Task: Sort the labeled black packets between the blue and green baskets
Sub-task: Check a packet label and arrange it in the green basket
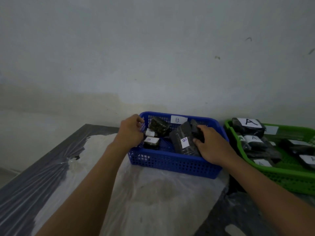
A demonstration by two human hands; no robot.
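Gripping blue basket [172, 165] rim: left hand [130, 132]; right hand [210, 145] grasping one black packet [198, 132]

Just 1 view: head cam, looking forward and down past both forearms at table [25, 193], close over blue basket [170, 165], wall filling upper half.
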